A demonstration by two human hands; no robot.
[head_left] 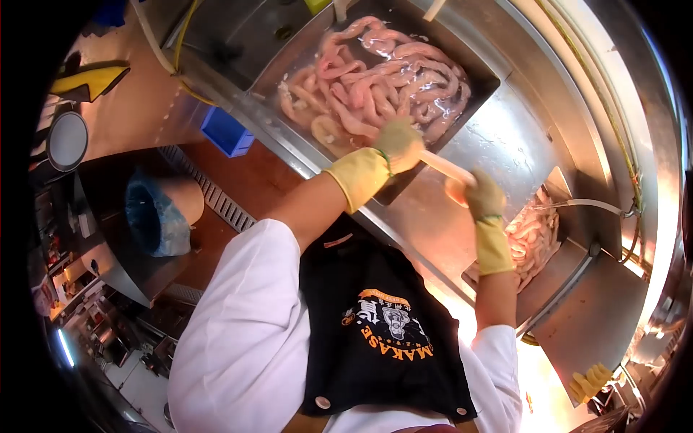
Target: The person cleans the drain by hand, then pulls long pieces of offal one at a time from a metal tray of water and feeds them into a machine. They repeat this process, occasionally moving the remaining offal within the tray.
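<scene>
My left hand (399, 144), in a yellow glove, is closed round one end of a pale length of intestine (447, 167). My right hand (485, 196), gloved alike, grips the same length farther right, so it runs taut between both fists above the steel counter. Part of it bulges out below the right fist. Just beyond my left hand, a heap of pink intestines (382, 90) lies in water in a rectangular sink basin (485, 85). To the right of my right hand, a second heap of intestines (534, 238) fills another basin, partly hidden by my right forearm.
A thin hose (588, 206) reaches over the right-hand basin. Steel counter (516, 130) separates the two basins. On the floor at left stand a blue crate (227, 133) and a bin with a blue liner (155, 216). Another yellow glove (592, 381) hangs at lower right.
</scene>
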